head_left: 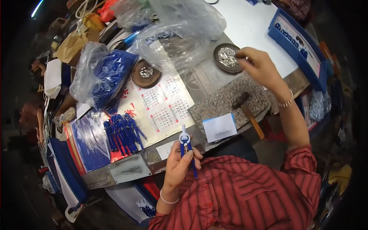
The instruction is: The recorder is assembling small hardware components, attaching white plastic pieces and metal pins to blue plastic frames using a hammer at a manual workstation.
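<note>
My left hand [179, 164] is closed around a blue drawing compass [185, 143], its pale ribbed handle pointing up and its legs down in front of my shirt. At the right, my right hand [258, 67] hovers at the edge of a dark round dish [220, 66] heaped with small shiny metal parts [227, 57]. Its fingers are bent together in a pinch; whatever lies between the fingertips is too small to make out. Several blue compasses [122, 132] lie side by side on the table's left part.
A hammer [251, 119] rests on a speckled stone slab [218, 101] beside a white card [219, 128]. Another dish [140, 78] holds metal bits. Clear plastic bags [184, 42], one with blue parts [111, 76], cover the back left. Blue trays [318, 71] stand at the right.
</note>
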Demonstrator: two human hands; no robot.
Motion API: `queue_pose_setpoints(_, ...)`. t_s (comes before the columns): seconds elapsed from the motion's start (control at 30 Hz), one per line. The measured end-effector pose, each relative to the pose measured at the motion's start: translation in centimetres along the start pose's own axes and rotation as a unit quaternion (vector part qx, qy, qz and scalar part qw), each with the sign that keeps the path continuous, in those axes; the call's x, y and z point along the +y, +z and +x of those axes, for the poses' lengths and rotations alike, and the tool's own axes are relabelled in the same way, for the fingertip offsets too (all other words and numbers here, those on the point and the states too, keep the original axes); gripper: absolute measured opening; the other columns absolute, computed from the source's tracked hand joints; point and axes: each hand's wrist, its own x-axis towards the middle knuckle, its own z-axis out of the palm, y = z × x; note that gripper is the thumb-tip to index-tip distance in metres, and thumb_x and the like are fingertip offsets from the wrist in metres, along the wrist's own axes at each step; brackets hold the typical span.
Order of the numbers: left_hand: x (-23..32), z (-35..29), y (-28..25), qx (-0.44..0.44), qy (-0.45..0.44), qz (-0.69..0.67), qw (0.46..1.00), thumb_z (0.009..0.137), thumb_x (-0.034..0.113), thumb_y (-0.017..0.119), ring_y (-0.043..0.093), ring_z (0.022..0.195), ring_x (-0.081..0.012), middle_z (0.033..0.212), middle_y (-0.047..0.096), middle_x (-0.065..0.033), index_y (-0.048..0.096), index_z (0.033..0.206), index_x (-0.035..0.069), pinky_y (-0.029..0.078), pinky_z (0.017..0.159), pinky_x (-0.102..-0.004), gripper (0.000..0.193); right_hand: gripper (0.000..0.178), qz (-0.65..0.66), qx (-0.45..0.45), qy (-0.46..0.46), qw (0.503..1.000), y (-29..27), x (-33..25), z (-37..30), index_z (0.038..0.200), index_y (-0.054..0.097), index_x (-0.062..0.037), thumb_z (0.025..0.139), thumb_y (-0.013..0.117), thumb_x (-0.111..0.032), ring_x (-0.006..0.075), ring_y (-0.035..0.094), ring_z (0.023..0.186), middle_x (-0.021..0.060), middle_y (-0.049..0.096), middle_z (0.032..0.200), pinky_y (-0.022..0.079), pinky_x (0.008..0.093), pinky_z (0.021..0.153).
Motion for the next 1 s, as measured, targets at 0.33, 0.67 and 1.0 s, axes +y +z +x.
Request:
queue_pose_setpoints(0.33, -0.1, 0.2, 0.6, -0.022, -0.036, 0.031, 0.999, 0.094, 0.008, 0.047, 0.057, 0.067, -0.0170, 0.089, 0.058, -0.0159, 0.030, 0.134, -0.001, 0.048, 0.065, -0.0279, 0.044, 0.018, -0.177, -0.101, 0.110, 0.973, 2.0, 8.7, 4.0, 0.088, 0.062, -0.0005, 0.075, 0.061, -0.013, 0.0335, 0.060, 0.086, 0.0180, 0.062, 0.087, 0.048, 0.0403, 0.076)
queue_pose_setpoints(0.67, 0.3, 0.7, 0.6, -0.047, -0.039, 0.029, 0.998, 0.094, 0.009, 0.047, 0.057, 0.069, -0.0160, 0.090, 0.057, -0.0149, 0.030, 0.134, -0.002, 0.047, 0.067, -0.0277, 0.045, 0.015, -0.255, -0.136, 0.131, 0.948, 3.3, 8.9, 5.6, 0.078, 0.060, 0.0017, 0.070, 0.061, -0.010, 0.0366, 0.061, 0.079, 0.0207, 0.062, 0.078, 0.048, 0.0423, 0.070)
queue_pose_setpoints(1.0, 0.1, 0.5, 0.5, -0.063, -0.032, 0.041, 0.997, 0.095, 0.011, 0.048, 0.057, 0.069, -0.0150, 0.090, 0.057, -0.0133, 0.031, 0.133, -0.002, 0.048, 0.068, -0.0271, 0.044, 0.007, -0.025, -0.047, 0.183, 0.982, 1.8, 8.6, 4.7, 0.078, 0.052, 0.0027, 0.074, 0.055, -0.002, 0.0123, 0.056, 0.060, 0.0082, 0.056, 0.066, 0.045, 0.0273, 0.051)
